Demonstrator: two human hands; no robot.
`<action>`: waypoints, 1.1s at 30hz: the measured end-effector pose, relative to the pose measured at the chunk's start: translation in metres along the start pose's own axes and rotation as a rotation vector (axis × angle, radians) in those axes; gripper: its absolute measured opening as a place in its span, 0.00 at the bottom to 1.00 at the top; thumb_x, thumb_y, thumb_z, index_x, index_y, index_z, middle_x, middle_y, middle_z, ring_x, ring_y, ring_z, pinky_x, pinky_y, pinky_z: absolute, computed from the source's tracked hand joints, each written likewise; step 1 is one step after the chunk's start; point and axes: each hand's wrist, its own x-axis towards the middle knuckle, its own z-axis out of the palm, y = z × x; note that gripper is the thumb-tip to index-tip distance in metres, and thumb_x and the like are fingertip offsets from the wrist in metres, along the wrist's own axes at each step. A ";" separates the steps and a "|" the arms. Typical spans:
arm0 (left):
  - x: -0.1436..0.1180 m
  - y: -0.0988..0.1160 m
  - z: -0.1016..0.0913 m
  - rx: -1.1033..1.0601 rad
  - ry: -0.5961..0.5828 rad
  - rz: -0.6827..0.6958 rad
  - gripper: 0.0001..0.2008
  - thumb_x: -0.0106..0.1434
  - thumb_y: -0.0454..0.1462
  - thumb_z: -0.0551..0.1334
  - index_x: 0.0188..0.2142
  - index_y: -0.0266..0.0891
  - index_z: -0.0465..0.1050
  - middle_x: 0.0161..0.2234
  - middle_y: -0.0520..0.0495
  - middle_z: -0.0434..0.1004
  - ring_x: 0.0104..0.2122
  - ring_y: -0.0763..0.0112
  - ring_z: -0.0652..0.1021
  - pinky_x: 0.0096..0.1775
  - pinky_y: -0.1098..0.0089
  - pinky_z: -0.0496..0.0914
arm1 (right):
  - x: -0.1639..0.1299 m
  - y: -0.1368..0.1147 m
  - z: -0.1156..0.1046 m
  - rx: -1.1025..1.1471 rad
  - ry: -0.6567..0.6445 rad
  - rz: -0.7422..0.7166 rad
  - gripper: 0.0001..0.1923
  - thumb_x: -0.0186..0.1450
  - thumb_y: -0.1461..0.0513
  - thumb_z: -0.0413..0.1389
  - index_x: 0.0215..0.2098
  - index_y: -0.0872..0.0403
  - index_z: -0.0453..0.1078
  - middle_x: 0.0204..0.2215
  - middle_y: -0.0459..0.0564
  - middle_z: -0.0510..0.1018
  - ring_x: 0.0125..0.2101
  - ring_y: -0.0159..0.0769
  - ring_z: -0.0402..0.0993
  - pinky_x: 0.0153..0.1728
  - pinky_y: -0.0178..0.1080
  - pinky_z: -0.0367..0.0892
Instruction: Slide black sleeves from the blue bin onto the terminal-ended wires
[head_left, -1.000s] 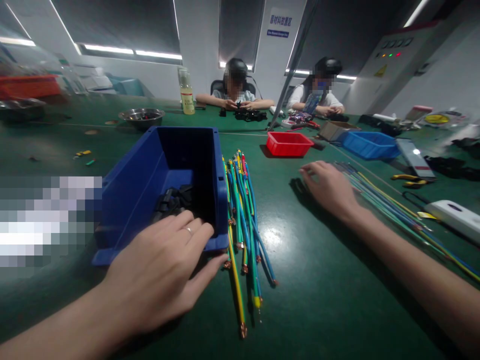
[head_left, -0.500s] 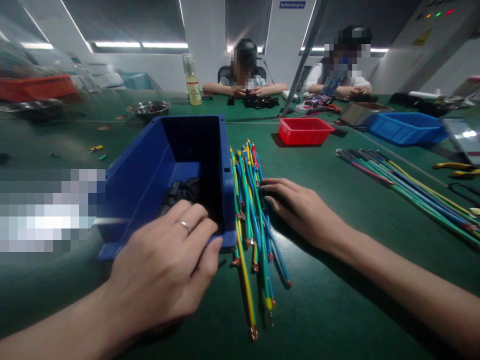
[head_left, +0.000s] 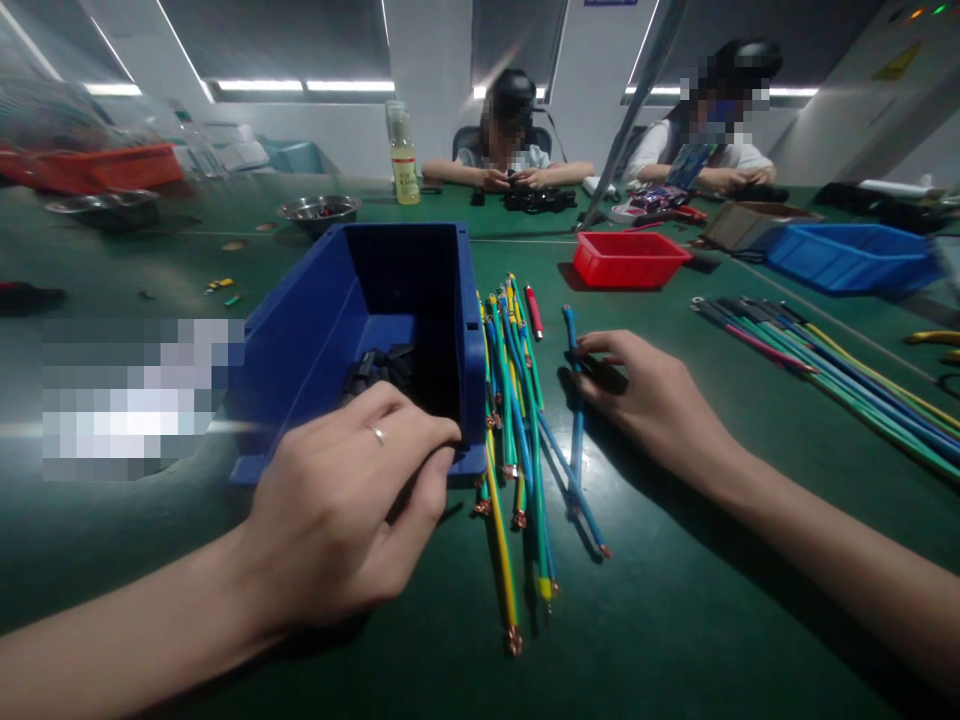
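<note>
As I look down past my forearms, my left hand (head_left: pixel 352 510) rests curled over the near lip of the dark blue bin (head_left: pixel 315 330), fingers bent over the edge but gripping nothing I can make out, a ring on one finger. Just beside the bin lies the bundle of coloured wires (head_left: pixel 517 420), yellow, green and blue with copper lugs at the near ends. My right hand (head_left: pixel 652 400) lies flat on the green table (head_left: pixel 675 600), fingers loosely spread with the tips pressed on one blue wire (head_left: pixel 575 400); half a second ago that hand was up against the bundle, and since then this blue wire has been drawn out to the right, lying apart from the rest. A second ago the hand was over by the far wire bundle (head_left: pixel 817 370) on the right. Small black parts (head_left: pixel 382 365) sit inside the bin. Farther off are a red tray (head_left: pixel 628 258), a blue tray (head_left: pixel 851 255), a steel bowl (head_left: pixel 318 210) and a bottle (head_left: pixel 403 155) whose label I cannot read. Two people sit working at the far edge.
</note>
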 end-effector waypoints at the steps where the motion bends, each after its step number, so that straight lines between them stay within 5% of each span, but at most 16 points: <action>1: 0.000 0.000 0.000 0.006 0.005 0.003 0.08 0.68 0.29 0.56 0.44 0.33 0.72 0.32 0.47 0.75 0.34 0.65 0.74 0.33 0.66 0.68 | 0.000 0.002 -0.001 -0.003 -0.006 -0.002 0.15 0.65 0.59 0.55 0.49 0.55 0.72 0.48 0.57 0.77 0.46 0.47 0.75 0.46 0.51 0.72; 7: 0.001 -0.001 0.000 0.013 0.056 0.055 0.08 0.65 0.28 0.58 0.42 0.31 0.74 0.31 0.45 0.79 0.31 0.66 0.78 0.32 0.68 0.71 | -0.001 0.009 -0.006 -0.108 -0.064 -0.049 0.17 0.69 0.56 0.50 0.49 0.55 0.74 0.54 0.58 0.75 0.50 0.49 0.75 0.48 0.50 0.72; 12: -0.001 -0.001 -0.002 -0.004 0.071 0.038 0.07 0.66 0.30 0.58 0.42 0.33 0.73 0.32 0.46 0.82 0.29 0.69 0.81 0.31 0.70 0.72 | 0.003 0.019 -0.014 -0.290 -0.017 0.088 0.19 0.68 0.59 0.48 0.51 0.55 0.74 0.50 0.59 0.78 0.47 0.54 0.76 0.45 0.54 0.72; 15: 0.000 -0.001 -0.002 -0.016 0.055 0.013 0.07 0.69 0.32 0.57 0.42 0.35 0.73 0.33 0.47 0.83 0.29 0.71 0.83 0.30 0.71 0.72 | 0.003 0.018 -0.013 -0.222 -0.042 0.083 0.19 0.70 0.58 0.45 0.48 0.55 0.75 0.47 0.59 0.79 0.45 0.50 0.77 0.46 0.53 0.72; 22: 0.002 0.002 -0.004 -0.083 0.028 -0.047 0.07 0.69 0.32 0.55 0.41 0.39 0.72 0.32 0.51 0.82 0.29 0.73 0.82 0.31 0.73 0.71 | 0.000 0.007 -0.002 -0.012 -0.104 -0.019 0.19 0.67 0.53 0.51 0.49 0.53 0.76 0.58 0.58 0.73 0.57 0.50 0.71 0.55 0.57 0.68; 28: -0.001 0.002 -0.004 -0.120 0.018 -0.088 0.06 0.67 0.33 0.57 0.41 0.39 0.72 0.31 0.51 0.80 0.27 0.73 0.81 0.29 0.72 0.69 | 0.003 0.020 -0.003 0.026 -0.005 0.077 0.22 0.65 0.59 0.51 0.56 0.56 0.69 0.49 0.59 0.79 0.46 0.47 0.77 0.46 0.50 0.73; 33: -0.003 0.002 -0.004 -0.153 0.027 -0.116 0.06 0.67 0.33 0.56 0.41 0.39 0.71 0.33 0.50 0.80 0.29 0.72 0.79 0.31 0.71 0.70 | 0.001 0.023 -0.008 -0.308 0.010 0.074 0.27 0.65 0.51 0.52 0.55 0.59 0.70 0.37 0.58 0.79 0.37 0.49 0.76 0.33 0.46 0.69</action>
